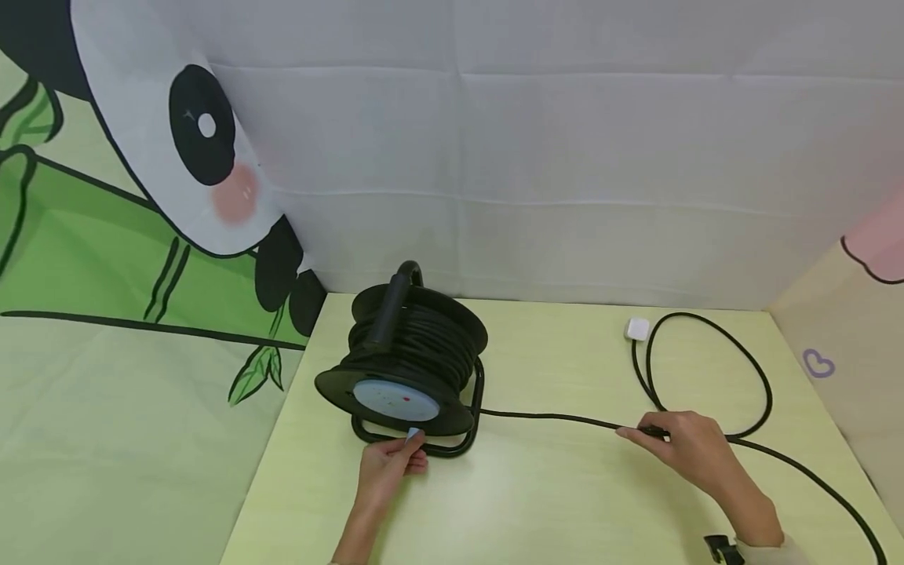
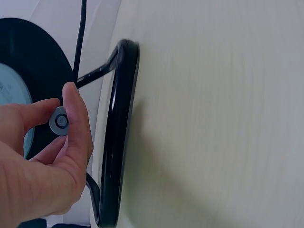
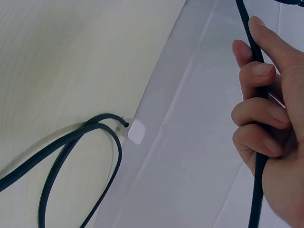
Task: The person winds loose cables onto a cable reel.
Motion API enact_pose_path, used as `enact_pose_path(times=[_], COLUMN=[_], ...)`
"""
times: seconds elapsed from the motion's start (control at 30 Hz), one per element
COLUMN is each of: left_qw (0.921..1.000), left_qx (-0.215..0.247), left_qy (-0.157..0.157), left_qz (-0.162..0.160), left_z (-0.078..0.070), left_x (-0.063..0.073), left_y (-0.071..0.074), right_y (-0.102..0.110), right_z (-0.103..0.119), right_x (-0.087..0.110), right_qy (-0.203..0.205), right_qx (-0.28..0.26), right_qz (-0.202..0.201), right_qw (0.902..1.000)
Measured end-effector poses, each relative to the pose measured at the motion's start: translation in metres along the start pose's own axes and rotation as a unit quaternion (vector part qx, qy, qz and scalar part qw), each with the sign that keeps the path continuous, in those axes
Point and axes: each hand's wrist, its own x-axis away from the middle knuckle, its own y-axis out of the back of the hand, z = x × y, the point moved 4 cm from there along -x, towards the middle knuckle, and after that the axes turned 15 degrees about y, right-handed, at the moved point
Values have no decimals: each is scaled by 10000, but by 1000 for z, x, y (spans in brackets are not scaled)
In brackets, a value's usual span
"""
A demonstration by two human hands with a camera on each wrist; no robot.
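A black cable reel (image 1: 417,345) wound with cord stands at the left of the table, its pale blue socket face (image 1: 395,400) toward the front. My left hand (image 1: 387,467) is at the reel's front rim. Its thumb and fingers pinch a small grey round knob (image 2: 59,121) on the reel's face. The black cable (image 1: 551,417) runs from the reel to the right. My right hand (image 1: 688,447) holds this cable with curled fingers, as the right wrist view shows. Beyond that hand, the cable forms a loop ending in a white plug (image 1: 637,329).
The tubular black stand (image 2: 118,133) of the reel rests on the pale wooden table (image 1: 551,502). White cloth (image 1: 565,157) hangs behind the table, and a cartoon-printed cloth (image 1: 141,408) hangs at the left. More cable (image 1: 840,498) runs off the front right.
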Motion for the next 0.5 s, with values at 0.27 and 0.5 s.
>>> enact_pose_path(times=[0.27, 0.5], left_qw=[9991, 9977], left_qx=[104, 241], left_qy=[-56, 47], left_qz=[-414, -629], left_z=[-6, -13], left_x=[-4, -8], left_y=[30, 53], right_y=[4, 6], right_z=[-3, -5], right_x=[4, 5], right_qy=[110, 368], right_qx=[74, 60], right_qz=[-256, -681], right_qw=[9996, 9970])
